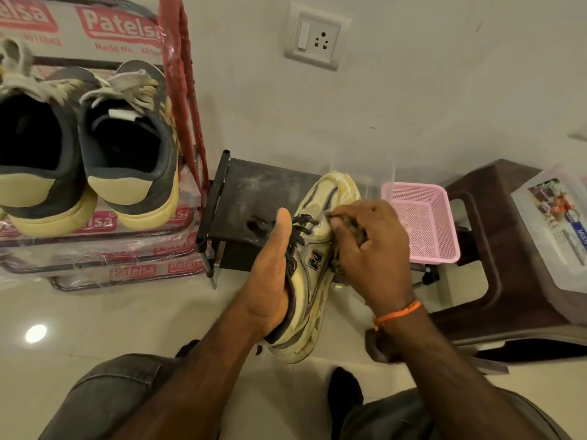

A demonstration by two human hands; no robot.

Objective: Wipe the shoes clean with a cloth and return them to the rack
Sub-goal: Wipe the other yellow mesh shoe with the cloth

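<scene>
A cream running shoe (313,281) with grey trim, black laces and a dark letter logo on its side sits at the centre of the frame, held in the air above the pale tiled floor (95,319) with its toe pointing away towards the wall. The left hand (270,281) grips it from the left side at the collar, fingers curled under and out of sight, thumb straight up along the laces. The right hand (371,246) lies over the shoe's right side, its fingers bunched around a dark, mottled cloth (349,223) pressed against the upper just beside the laces. An orange thread band (397,314) circles the right wrist.

Just behind the shoe is a small, dusty black stand (254,192). To its right a pink mesh basket (425,223) sits beside a brown plastic stool (495,249), which carries a clear lidded container (552,230) at the right edge. At the upper left, a shoe rack (187,115) with a red frame, still in printed plastic wrap, holds a pair of dark grey sneakers (127,147) with cream heels facing the camera. A white switch and socket plate (317,36) is on the wall at the top centre.
</scene>
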